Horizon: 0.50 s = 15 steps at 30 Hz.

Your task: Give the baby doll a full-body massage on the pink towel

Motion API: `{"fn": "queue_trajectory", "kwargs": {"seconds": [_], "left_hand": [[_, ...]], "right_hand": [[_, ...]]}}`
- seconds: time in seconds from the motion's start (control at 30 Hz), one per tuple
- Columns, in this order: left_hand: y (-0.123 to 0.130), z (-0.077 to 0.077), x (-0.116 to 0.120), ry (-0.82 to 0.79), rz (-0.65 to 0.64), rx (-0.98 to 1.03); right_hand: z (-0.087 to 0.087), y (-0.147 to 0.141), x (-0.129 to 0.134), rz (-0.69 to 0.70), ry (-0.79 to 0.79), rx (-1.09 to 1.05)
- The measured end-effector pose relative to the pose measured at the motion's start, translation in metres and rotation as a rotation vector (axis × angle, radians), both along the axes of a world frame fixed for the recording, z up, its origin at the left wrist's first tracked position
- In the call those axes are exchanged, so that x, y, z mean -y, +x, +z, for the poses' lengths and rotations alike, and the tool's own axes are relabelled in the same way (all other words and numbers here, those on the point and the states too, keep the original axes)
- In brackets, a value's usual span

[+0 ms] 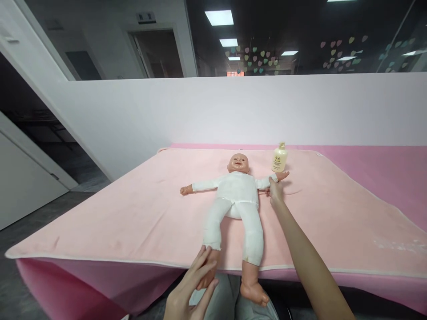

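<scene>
A baby doll [237, 189] with a white cloth body lies on its back, arms spread, on the pink blanket [133, 213]. Its bare feet hang past the blanket's near edge. My right hand [275, 192] reaches in from the right, its fingers closed around the doll's sleeved forearm near the wrist. At the near edge, my left hand [191, 286] is over the doll's foot on the left side of the picture, fingers stretched and apart, touching the ankle and foot. Just beyond the held forearm stands a yellow pump bottle [279, 159].
A darker pink cover [393, 173] shows under the blanket, along the back and right. A white partition wall [233, 106] with glass above closes off the far side. My legs [223, 298] are under the near edge. Dark floor [20, 266] lies at the left.
</scene>
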<state>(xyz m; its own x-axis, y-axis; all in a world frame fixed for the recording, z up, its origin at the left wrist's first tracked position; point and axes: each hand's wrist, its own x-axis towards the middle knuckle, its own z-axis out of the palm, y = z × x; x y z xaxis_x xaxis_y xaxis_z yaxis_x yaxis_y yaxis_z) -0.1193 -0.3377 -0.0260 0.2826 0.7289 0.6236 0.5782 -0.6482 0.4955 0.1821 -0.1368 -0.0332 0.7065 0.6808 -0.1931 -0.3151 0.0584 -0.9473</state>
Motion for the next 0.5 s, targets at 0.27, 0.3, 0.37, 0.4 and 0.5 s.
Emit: {"fn": "queue_trajectory", "kwargs": {"seconds": [0.27,0.3,0.37,0.4,0.5], "left_hand": [[0.038,0.038,-0.089,-0.037,-0.08,0.074],[0.044,0.037,-0.102,-0.057,-0.098,0.067],[0.056,0.033,-0.121,-0.083,-0.124,0.069],[0.06,0.031,-0.126,-0.091,-0.136,0.071],[0.061,0.034,-0.119,-0.087,-0.151,0.068]], "right_hand": [[0.01,-0.031,0.013,0.225,0.196,0.887],[0.009,-0.034,0.015,0.265,0.175,1.005],[0.008,-0.039,0.018,0.311,0.116,1.164],[0.008,-0.04,0.019,0.318,0.096,1.192],[0.009,-0.036,0.016,0.286,0.135,1.062]]}}
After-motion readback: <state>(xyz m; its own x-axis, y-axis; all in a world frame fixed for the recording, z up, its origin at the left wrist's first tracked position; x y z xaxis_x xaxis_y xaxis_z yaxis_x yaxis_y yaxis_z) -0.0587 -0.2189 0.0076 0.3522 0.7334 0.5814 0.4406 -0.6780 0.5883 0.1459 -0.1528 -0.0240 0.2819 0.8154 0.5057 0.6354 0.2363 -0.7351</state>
